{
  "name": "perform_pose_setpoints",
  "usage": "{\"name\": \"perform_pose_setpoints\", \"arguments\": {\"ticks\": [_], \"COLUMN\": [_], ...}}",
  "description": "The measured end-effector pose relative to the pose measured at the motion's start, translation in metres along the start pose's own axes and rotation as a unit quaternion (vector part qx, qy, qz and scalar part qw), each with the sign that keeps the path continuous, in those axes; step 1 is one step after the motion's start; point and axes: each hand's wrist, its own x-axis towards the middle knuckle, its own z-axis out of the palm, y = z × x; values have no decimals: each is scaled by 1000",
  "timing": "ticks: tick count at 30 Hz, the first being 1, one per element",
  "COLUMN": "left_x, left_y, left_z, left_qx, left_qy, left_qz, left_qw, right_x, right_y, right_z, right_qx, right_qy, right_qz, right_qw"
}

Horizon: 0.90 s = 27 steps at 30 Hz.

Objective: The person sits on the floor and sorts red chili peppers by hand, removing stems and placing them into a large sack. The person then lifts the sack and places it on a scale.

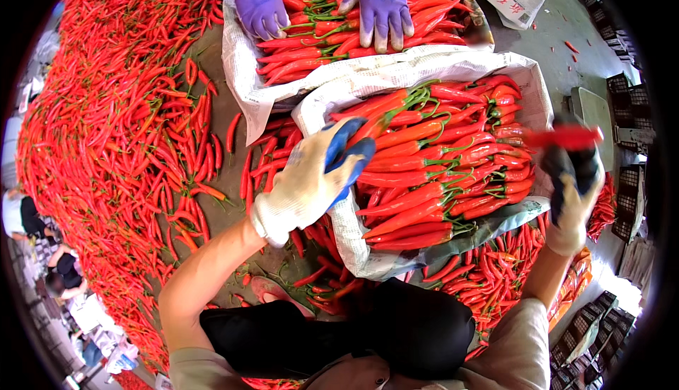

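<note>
My left hand [313,169], in a white knit glove with a blue coated palm, grips a few red chili peppers [375,124] by their bodies, stems pointing up and to the right. It hangs over the left side of a newspaper-lined box [350,246]. Inside, red chili peppers [408,204] lie in neat rows with their green stems meeting in the middle. Past the box's right edge, my right hand [575,188], in a similar glove with a dark palm, holds a motion-blurred red chili pepper [565,138].
A co-worker's purple-gloved hands [379,10] press on peppers in a second newspaper-lined box [252,79] beyond. A large heap of loose chili peppers [116,124] spreads on the left. More loose peppers [493,273] lie at lower right. Black plastic crates [589,337] line the right side.
</note>
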Motion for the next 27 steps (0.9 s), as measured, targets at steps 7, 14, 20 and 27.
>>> {"name": "perform_pose_setpoints", "arguments": {"ticks": [7, 14, 20, 27], "left_x": [61, 69, 68, 78], "left_y": [-12, -19, -28, -35], "left_z": [28, 31, 30, 32], "left_qx": [257, 324, 363, 411], "left_qy": [138, 154, 162, 158], "left_qz": [205, 208, 248, 281], "left_qw": [934, 910, 884, 853], "right_x": [-128, -153, -82, -19], "right_y": [6, 5, 2, -16], "right_z": [-187, -165, -69, 3], "right_qx": [-210, -494, -487, -413], "right_qy": [-27, -145, -215, -274], "right_qz": [164, 268, 59, -72], "right_qw": [964, 815, 844, 866]}}
